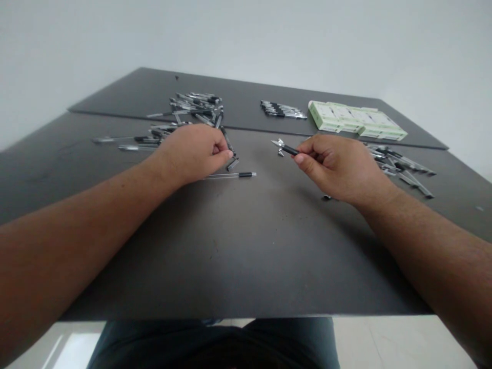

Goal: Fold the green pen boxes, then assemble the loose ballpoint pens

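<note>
My right hand (338, 166) pinches a pen (290, 149) by its black grip, with the silver tip pointing left. Small clear pieces (281, 148) lie on the table beside that tip. My left hand (196, 154) is closed above the table, thumb against the curled fingers; whatever it may hold is hidden. Just under it lies a clear pen with a black grip (246, 175). A short cap (232, 164) rests near the left fingertips. Many loose pens (196, 105) are heaped behind and left of my left hand.
A neat row of pens (282, 110) lies at the back, beside green and white boxes (355, 120). More pens (411, 171) are scattered right of my right hand. A seam crosses the dark grey table (246, 246), whose front edge is close to my legs.
</note>
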A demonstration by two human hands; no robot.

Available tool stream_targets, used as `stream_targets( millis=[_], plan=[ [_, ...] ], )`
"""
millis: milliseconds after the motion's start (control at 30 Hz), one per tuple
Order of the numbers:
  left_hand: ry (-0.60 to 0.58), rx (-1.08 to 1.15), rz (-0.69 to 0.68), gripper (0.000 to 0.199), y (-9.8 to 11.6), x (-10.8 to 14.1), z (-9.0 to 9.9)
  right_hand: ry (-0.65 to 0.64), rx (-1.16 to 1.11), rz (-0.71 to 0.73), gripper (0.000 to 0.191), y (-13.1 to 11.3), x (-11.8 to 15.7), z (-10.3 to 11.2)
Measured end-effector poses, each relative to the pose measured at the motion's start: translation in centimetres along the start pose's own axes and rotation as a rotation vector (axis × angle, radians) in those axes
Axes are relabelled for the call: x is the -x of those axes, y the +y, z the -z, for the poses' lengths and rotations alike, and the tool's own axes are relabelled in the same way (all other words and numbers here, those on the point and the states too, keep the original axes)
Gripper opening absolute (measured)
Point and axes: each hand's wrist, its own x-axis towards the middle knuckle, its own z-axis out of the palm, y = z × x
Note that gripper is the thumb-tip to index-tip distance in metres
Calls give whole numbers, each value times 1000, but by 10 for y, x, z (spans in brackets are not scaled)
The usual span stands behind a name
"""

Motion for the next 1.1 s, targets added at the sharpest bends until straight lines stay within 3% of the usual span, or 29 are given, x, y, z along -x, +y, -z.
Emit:
stream_targets(
  millis=[467, 633, 800, 1100],
  plan=[
    [-176, -66, -72, 43, 1, -8, -8, -61, 17, 54, 26, 1, -2, -3],
    [-79, 35, -121, 30, -4, -5, -9, -62, 17, 73, 26, 3, -1, -5],
    [27, 135, -130, 31, 2, 4, -1, -70, 25, 69, 28, 3, 0, -5],
    [47, 113, -222, 39, 20, 14, 6, -39, 10, 163, 28, 5, 1, -7]
  ],
)
